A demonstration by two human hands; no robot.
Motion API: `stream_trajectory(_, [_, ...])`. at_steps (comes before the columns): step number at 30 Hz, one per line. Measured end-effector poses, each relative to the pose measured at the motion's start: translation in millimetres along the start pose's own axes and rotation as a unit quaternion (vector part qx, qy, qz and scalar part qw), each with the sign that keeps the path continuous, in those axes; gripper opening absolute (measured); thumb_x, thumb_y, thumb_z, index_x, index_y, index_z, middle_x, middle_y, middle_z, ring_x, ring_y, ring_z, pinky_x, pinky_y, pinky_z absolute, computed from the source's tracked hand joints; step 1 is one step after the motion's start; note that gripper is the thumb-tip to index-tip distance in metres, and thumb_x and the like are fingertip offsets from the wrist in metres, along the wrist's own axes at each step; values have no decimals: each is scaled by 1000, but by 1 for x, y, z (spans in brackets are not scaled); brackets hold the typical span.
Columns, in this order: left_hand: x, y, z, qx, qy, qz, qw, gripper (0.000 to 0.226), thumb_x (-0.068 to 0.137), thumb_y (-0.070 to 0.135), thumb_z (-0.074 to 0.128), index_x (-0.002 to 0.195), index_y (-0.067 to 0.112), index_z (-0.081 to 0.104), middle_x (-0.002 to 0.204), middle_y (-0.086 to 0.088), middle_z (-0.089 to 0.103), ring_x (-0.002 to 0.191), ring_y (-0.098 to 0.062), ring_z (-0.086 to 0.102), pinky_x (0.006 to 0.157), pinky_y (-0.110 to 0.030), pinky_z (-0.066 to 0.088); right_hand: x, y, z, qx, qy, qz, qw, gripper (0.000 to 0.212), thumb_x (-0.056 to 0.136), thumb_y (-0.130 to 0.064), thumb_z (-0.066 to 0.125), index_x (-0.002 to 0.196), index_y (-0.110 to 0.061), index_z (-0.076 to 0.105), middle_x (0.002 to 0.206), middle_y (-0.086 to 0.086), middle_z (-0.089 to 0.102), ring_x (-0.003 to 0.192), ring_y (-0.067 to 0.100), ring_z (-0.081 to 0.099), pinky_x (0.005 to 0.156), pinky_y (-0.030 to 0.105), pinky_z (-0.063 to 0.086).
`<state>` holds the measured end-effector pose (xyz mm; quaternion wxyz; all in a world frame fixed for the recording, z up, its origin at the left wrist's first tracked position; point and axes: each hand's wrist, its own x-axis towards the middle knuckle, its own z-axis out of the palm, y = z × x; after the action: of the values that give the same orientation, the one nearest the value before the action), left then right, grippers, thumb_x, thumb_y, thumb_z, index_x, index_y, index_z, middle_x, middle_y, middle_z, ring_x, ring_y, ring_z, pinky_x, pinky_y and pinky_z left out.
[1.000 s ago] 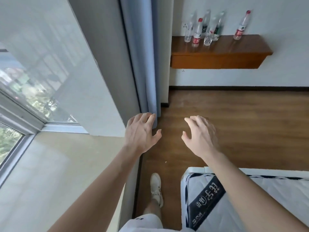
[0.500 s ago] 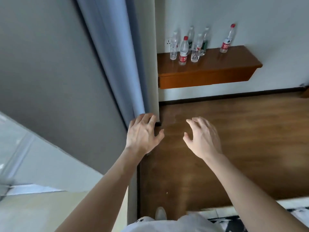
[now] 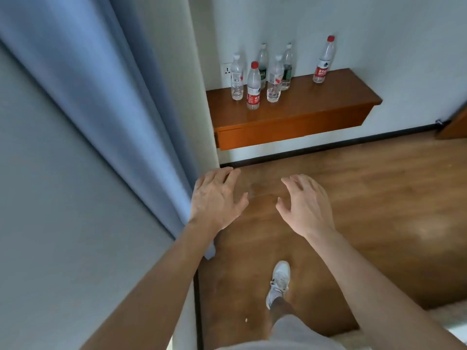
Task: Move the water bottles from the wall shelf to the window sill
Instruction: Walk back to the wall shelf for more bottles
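Note:
Several clear water bottles stand upright on the brown wall shelf (image 3: 316,97) ahead. A cluster stands at its left end, with a red-capped bottle (image 3: 253,86) in front and white-capped bottles (image 3: 237,77) around it. One red-capped bottle (image 3: 324,60) stands apart at the right, against the wall. My left hand (image 3: 217,198) and my right hand (image 3: 304,203) reach forward over the floor, well short of the shelf. Both have spread, relaxed fingers and hold nothing. The window sill is out of view.
A blue curtain (image 3: 121,122) and a grey wall fill the left side, close to my left arm. Wooden floor (image 3: 379,210) lies between me and the shelf. My white shoe (image 3: 278,281) steps forward. A wall socket (image 3: 226,72) sits behind the left bottles.
The view has swung right, away from the window, and come closer to the shelf. The bed has dropped out of view. Both hands stay empty and spread.

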<state>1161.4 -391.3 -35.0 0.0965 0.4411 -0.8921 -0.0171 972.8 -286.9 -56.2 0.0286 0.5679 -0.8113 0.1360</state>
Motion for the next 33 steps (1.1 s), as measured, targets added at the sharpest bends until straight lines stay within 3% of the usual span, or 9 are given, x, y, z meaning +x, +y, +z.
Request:
stream_trajectory(12, [219, 55, 45, 9, -54, -45, 998, 62, 91, 65, 39, 145, 34, 34, 151, 8, 42, 141, -18, 36, 117, -47, 31, 202, 122, 12, 10, -40, 7, 999, 57, 92, -51, 62, 143, -26, 52, 147, 3, 54, 141, 24, 45, 117, 42, 37])
stream_trajectory(18, [289, 61, 63, 15, -60, -70, 996, 63, 92, 65, 38, 145, 32, 33, 151, 6, 42, 142, -20, 35, 118, -47, 28, 269, 165, 27, 27, -20, -15, 999, 49, 86, -33, 70, 130, -14, 63, 130, 10, 65, 126, 30, 58, 105, 47, 48])
stream_trajectory(26, [371, 47, 88, 11, -36, -92, 995, 61, 91, 62, 47, 143, 32, 40, 147, 7, 47, 138, -19, 41, 115, -45, 30, 359, 188, 52, 35, -20, -25, 999, 48, 84, -32, 69, 129, -14, 62, 129, 9, 65, 125, 29, 57, 104, 47, 48])
stream_trajectory(33, [456, 15, 123, 7, -35, -143, 989, 65, 89, 66, 45, 145, 34, 37, 151, 9, 44, 141, -18, 37, 115, -44, 31, 462, 208, 85, 23, -63, -35, 997, 56, 94, -48, 57, 145, -26, 48, 149, 1, 52, 142, 23, 43, 117, 43, 33])
